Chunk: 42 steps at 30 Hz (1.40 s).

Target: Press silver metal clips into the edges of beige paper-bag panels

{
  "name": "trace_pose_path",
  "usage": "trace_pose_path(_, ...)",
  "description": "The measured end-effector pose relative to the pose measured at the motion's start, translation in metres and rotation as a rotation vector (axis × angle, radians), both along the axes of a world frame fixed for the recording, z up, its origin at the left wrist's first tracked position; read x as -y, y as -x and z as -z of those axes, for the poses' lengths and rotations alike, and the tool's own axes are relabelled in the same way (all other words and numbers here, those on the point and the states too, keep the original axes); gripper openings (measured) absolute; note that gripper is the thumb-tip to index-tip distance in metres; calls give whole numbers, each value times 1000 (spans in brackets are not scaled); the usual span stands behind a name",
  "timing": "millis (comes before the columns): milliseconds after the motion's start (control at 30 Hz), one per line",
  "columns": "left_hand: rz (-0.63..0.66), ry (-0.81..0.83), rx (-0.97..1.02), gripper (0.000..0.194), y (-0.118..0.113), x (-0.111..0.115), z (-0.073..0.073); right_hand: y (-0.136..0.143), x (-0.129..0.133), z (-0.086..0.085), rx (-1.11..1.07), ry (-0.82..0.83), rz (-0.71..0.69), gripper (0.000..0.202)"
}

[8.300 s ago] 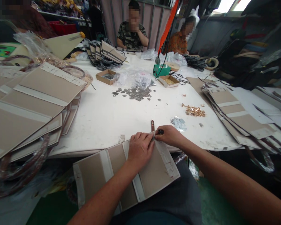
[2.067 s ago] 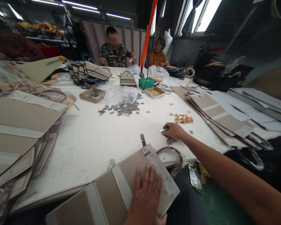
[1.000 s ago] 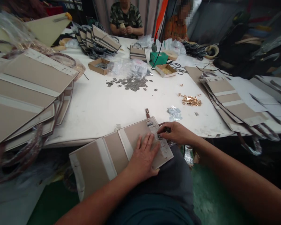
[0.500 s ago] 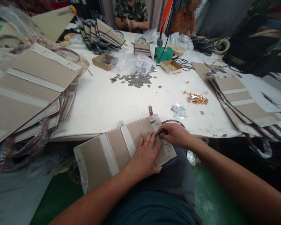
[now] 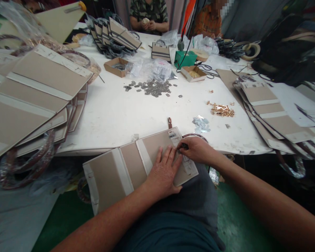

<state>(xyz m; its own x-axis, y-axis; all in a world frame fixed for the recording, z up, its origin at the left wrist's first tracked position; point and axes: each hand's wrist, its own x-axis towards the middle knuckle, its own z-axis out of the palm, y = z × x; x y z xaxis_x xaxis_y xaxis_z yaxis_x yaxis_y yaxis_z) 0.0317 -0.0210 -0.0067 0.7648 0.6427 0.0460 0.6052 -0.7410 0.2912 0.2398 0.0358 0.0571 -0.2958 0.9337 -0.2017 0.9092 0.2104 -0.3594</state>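
Note:
A beige bag panel with white strips lies slantwise over my lap and the table's front edge. My left hand rests flat on it, fingers spread. At the panel's right end, my right hand is closed around a small dark tool, mostly hidden by the fingers. The tool's lower end points at the panel, close to my left fingertips. Beyond my right hand curves a brown handle. A brown tab with a metal fitting sticks out past the panel's far edge.
Stacked panels stand at left, more panels at right. On the white table lie silvery plates, gold fittings and dark metal plates. Small boxes and plastic bags sit farther back. Two people are across the table.
My right fingers have turned slightly around the dark tool, which shows at a different angle. My left hand stays on the panel. Across the table, a person's hands now show a pale thing.

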Motion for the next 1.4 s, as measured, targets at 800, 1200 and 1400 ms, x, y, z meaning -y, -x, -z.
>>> trace_pose_path(800, 8, 19, 28, 121, 2, -1, 5, 0, -7, -5, 49, 58, -42, 19)
trace_pose_path(1200, 13, 21, -3, 115, 1, -2, 2, -3, 3, 4, -6, 8, 55, 13)
trace_pose_path(1400, 13, 3, -12, 116, -1, -3, -1, -17, 1, 7, -302, 59, 184, 14)
